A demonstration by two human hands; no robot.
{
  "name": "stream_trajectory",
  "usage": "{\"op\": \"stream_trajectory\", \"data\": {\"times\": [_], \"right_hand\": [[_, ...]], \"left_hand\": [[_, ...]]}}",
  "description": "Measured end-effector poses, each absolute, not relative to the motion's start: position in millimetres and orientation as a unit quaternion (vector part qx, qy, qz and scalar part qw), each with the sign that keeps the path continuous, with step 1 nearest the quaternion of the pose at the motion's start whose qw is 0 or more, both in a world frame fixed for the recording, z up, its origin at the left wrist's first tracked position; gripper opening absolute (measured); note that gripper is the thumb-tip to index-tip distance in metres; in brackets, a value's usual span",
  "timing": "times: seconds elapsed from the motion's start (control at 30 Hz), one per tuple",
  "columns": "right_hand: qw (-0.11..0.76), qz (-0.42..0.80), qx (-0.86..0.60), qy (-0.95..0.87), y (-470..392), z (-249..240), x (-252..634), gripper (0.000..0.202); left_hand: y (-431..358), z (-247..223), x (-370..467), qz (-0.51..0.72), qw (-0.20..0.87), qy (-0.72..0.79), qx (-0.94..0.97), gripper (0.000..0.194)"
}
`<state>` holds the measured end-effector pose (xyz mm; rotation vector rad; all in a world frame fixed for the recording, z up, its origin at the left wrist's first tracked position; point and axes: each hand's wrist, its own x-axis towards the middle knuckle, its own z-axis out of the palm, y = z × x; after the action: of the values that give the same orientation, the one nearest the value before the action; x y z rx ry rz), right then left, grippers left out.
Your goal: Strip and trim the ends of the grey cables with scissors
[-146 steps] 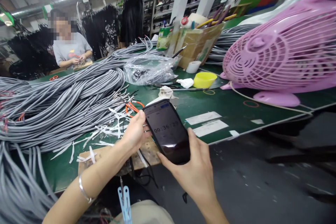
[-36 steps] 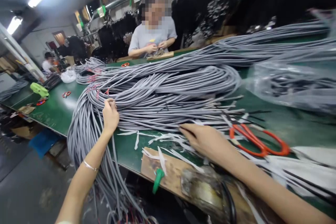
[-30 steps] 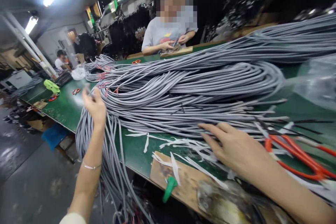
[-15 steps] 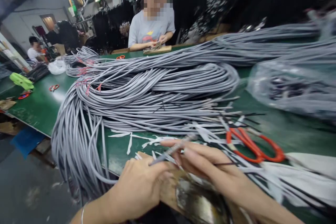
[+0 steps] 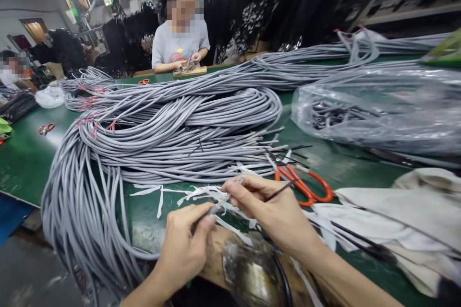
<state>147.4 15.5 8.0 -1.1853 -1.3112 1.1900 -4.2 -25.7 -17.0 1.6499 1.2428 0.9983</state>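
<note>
My left hand (image 5: 187, 240) is closed on a grey cable (image 5: 216, 208), its thumb and forefinger pinching near the end. At the cable's stripped tip, my right hand (image 5: 264, 206) pinches with thumb and fingers, and a thin dark wire shows past its fingers. Below the hands lies a wooden block (image 5: 212, 254) with a shiny metal piece (image 5: 252, 273) on it. White strips (image 5: 201, 194) are scattered on the green table (image 5: 144, 220) just beyond. Orange-handled scissors (image 5: 306, 184) rest right of my right hand.
Large bundles of grey cable (image 5: 162, 139) cover the table's middle and hang over its near left edge. A clear plastic bag (image 5: 389, 110) with dark parts and a pale cloth (image 5: 406, 211) lie right. A person (image 5: 180, 43) works across the table; another sits far left.
The view has shifted right. My left hand has turned from lying over the block to pinching the cable, and my right hand's fingers have closed in on the cable's tip.
</note>
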Motion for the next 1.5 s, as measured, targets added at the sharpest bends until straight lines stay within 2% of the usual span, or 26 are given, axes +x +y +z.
{"op": "stream_trajectory", "data": {"times": [0.2,0.3,0.47,0.6,0.67,0.87,1.07,1.13,1.23,1.33,1.43,1.5], "right_hand": [[0.469,0.503,-0.467,-0.555,15,7,141,0.042],[0.461,0.472,-0.480,-0.578,15,4,141,0.042],[0.457,0.257,-0.538,-0.660,11,0,149,0.033],[0.416,0.053,-0.493,-0.762,5,-1,150,0.032],[0.406,-0.001,-0.465,-0.787,3,-3,148,0.033],[0.407,-0.007,-0.446,-0.797,3,-6,146,0.033],[0.421,0.102,-0.445,-0.784,4,-8,145,0.031],[0.435,0.072,-0.436,-0.784,-2,-6,141,0.027],[0.417,0.009,-0.341,-0.842,-16,-1,134,0.025],[0.411,0.021,-0.265,-0.872,-23,2,130,0.026],[0.442,-0.024,-0.380,-0.812,-15,1,136,0.028],[0.433,-0.047,-0.428,-0.792,-6,-1,142,0.029]], "left_hand": [[-20,-19,8,0.488,0.463,0.473,0.569,0.023],[-19,-21,11,0.503,0.452,0.479,0.560,0.025],[-17,-18,11,0.520,0.376,0.529,0.556,0.026],[-18,-16,12,0.544,0.331,0.549,0.542,0.024],[-18,-15,12,0.547,0.320,0.553,0.540,0.024],[-19,-15,11,0.540,0.300,0.552,0.559,0.025],[-19,-13,12,0.528,0.291,0.542,0.586,0.024],[-18,-12,12,0.522,0.300,0.544,0.584,0.024],[-13,-13,11,0.521,0.307,0.563,0.564,0.025],[-11,-16,10,0.539,0.320,0.566,0.535,0.025],[-13,-19,11,0.564,0.350,0.552,0.504,0.022],[-15,-20,12,0.569,0.359,0.551,0.493,0.020]]}}
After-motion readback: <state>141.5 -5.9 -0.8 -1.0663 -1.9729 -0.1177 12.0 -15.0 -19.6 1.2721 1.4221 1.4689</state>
